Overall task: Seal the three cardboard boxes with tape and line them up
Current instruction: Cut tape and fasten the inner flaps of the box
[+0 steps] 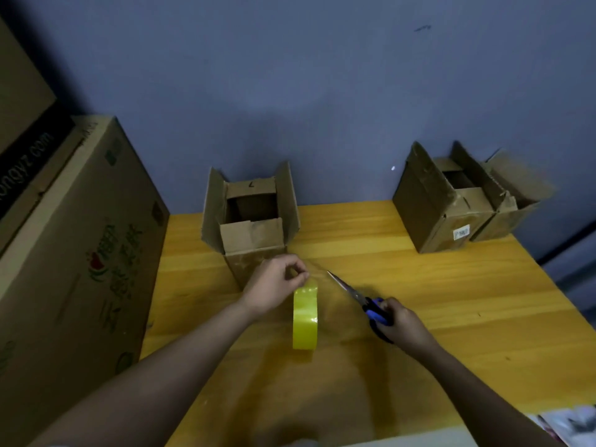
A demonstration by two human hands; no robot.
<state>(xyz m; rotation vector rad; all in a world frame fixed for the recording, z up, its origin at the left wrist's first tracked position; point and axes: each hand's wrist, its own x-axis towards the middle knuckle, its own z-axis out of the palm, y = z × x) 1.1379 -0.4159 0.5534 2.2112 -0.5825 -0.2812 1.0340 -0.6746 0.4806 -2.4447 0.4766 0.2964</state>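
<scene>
A yellow tape roll (305, 319) stands on edge on the wooden table (451, 304). My left hand (274, 285) pinches the free end of clear tape just above the roll. Blue-handled scissors (361, 300) are gripped in my right hand (400, 322), their blades pointing up-left toward the stretched tape. Behind my left hand stands an open cardboard box (251, 217) with its flaps up. Two more open boxes, one (438, 208) beside the other (512, 198), sit at the back right of the table.
A large printed carton (74, 262) stands against the table's left edge, with another carton (22, 101) behind it. A blue-grey wall (306, 75) runs behind the table. Printed paper (567, 424) lies at the bottom right corner.
</scene>
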